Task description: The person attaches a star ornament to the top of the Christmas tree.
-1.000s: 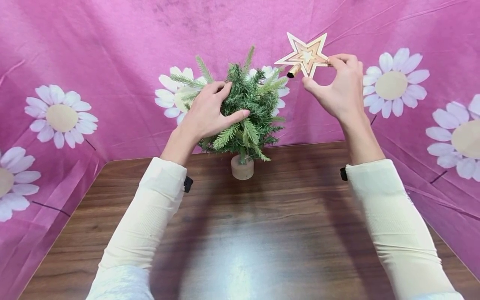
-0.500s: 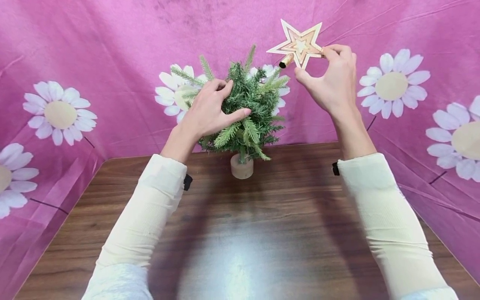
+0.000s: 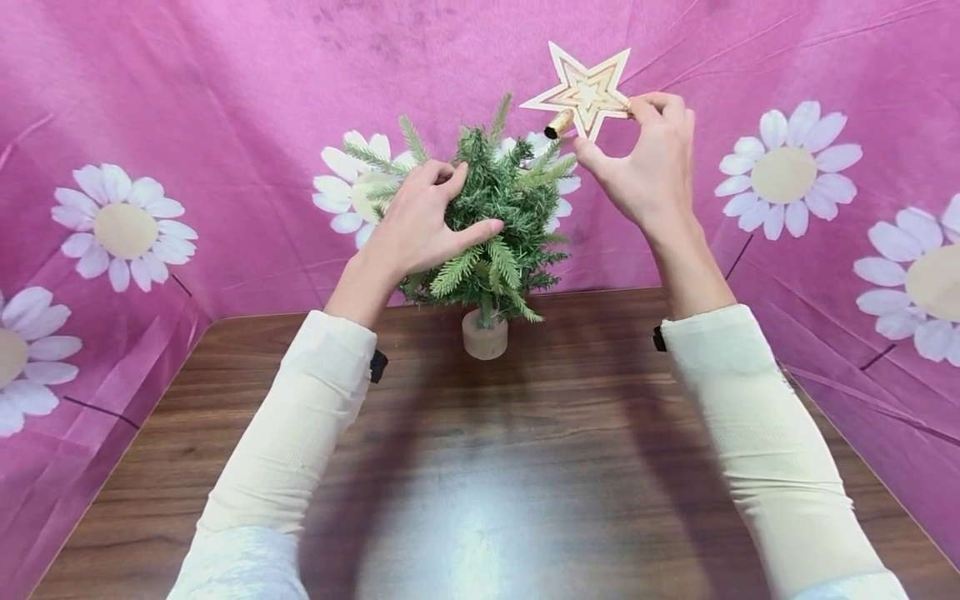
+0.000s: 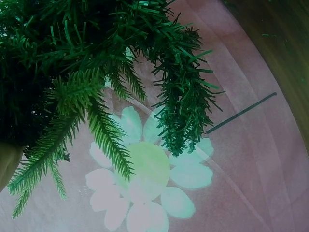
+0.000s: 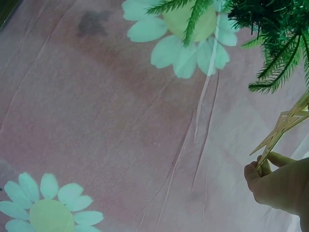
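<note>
We see two hands, one tree, one star. At the far edge of the table (image 3: 525, 467) stands the small tree (image 3: 495, 225) on its round base. The left hand (image 3: 420, 229) curls around its branches. Just right of the treetop and slightly above it, the right hand (image 3: 645, 167) pinches the wooden star (image 3: 581, 87) by its right point, gold tube aimed down-left. Behind hangs the pink daisy cloth (image 3: 225, 108).
</note>
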